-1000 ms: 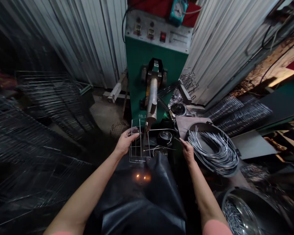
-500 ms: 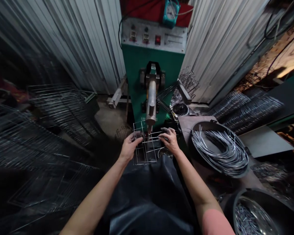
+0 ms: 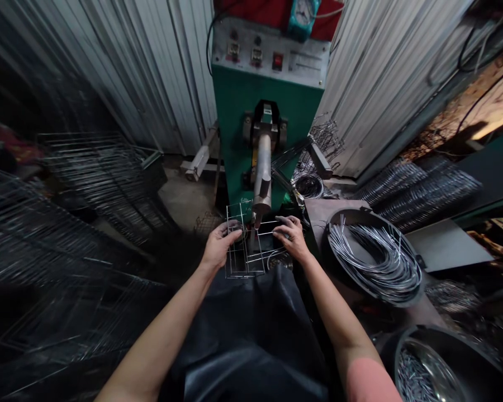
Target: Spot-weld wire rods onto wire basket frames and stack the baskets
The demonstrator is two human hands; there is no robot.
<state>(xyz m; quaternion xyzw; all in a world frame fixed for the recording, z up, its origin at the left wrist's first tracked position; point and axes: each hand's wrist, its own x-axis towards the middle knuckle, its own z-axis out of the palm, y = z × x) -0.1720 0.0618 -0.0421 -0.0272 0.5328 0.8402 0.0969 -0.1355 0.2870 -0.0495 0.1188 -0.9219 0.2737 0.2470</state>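
Observation:
A small wire frame (image 3: 245, 276) of thin crossed rods sits at the lower tip of a metal electrode arm (image 3: 263, 184) on a green welding machine (image 3: 235, 111). On its left side, my left hand (image 3: 218, 245) is closed, thumb and fingers pinching the frame's wires. From the right, my right hand (image 3: 292, 235) pinches the ends of the frame's cross wires, its fingertips dark with grime. Just below it is a small round metal bowl (image 3: 280, 261), partly hidden by the wires. A black apron (image 3: 255, 329) covers my lap.
To the right stand a round pan (image 3: 332, 262) with bundled wires (image 3: 377, 268) and a tub (image 3: 402, 357) of short metal pieces (image 3: 417, 377). Wire racks (image 3: 96, 173) are stacked at left. Two metal bars (image 3: 201, 162) jut out beside the machine. Corrugated metal wall (image 3: 163, 67) stands behind.
My view has shifted a little, so the machine appears farther right. The wire frame and my left hand have moved slightly left relative to the electrode. Both hands keep their grip.

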